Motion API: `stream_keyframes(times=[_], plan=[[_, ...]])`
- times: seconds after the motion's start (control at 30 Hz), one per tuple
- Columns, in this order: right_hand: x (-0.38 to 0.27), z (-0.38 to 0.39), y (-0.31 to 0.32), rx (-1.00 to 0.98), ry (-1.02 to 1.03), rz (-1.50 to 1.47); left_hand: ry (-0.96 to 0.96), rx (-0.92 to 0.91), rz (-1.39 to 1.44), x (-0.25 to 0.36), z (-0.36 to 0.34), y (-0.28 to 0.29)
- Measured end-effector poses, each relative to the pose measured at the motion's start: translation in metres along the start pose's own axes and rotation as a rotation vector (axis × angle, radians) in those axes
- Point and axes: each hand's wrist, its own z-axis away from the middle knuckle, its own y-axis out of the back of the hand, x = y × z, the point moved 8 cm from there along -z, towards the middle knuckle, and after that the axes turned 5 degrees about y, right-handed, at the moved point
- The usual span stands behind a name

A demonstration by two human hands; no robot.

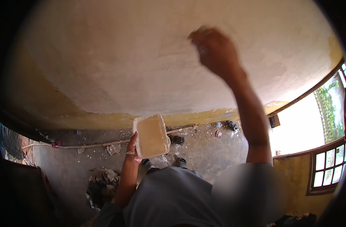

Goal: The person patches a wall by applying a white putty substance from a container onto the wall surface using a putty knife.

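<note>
Looks mostly covered on the pale plaster wall [124, 49] up top, with a yellow painted strip [218, 116] left below, left hand [132, 153] clamped on a cream rectangular tray [152, 136] at centre, right hand [216, 49] apart, too blurred to tell its hold.

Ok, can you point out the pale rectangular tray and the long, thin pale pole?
Pale rectangular tray [164, 132]: head view, on its right-hand rim.
Long, thin pale pole [89, 146]: head view, partway along its shaft.
</note>
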Motion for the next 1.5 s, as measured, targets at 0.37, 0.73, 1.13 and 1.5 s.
stream_keyframes(times=[0.37, 0.73, 1.13, 1.5], plan=[[0.038, 0.019, -0.046, -0.098, -0.225, 0.031, 0.021, 0.068, 0.061, -0.007, -0.004, 0.02], [0.094, 0.021, -0.026, -0.003, -0.301, 0.113, -0.002, 0.068, 0.021, -0.002, -0.006, 0.019], [0.05, 0.185, -0.136, -0.382, -0.099, 0.156, 0.038, 0.063, 0.052, -0.01, -0.009, 0.022], [0.138, 0.042, 0.086, 0.18, -0.546, 0.063, 0.053, 0.057, 0.05, -0.016, -0.006, 0.015]])
